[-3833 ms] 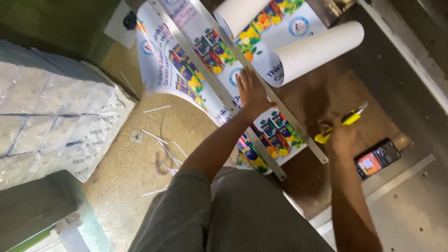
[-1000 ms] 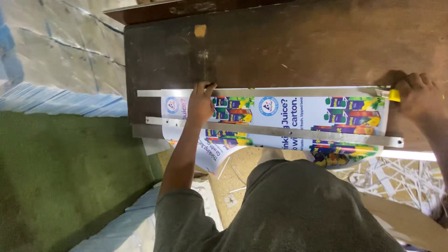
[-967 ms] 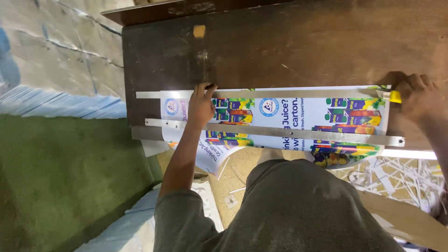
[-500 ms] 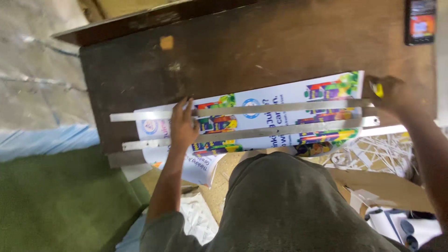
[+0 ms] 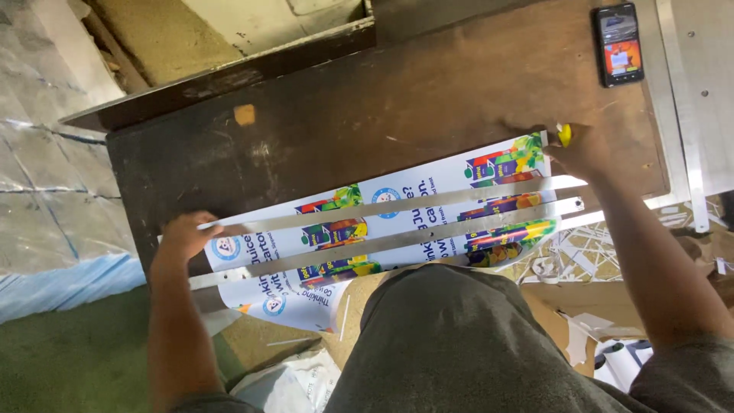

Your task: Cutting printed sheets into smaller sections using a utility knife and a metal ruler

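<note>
The left hand point(image 5: 182, 239), which half a second earlier pressed mid-rule, now lay flat on the left end of the metal straightedges point(image 5: 397, 222) across the printed sheet point(image 5: 397, 200) on the table point(image 5: 397, 99); the right hand point(image 5: 582, 150) gripped a yellow knife point(image 5: 563, 134) at the sheet's right edge.

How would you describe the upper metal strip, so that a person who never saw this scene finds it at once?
Start from the dark wooden table, then the colourful printed sheet on its near edge. Two long metal strips lie across it; the upper metal strip is the one farther from the person, its left end under the left hand. The lower strip has a hole at its right end.
</note>
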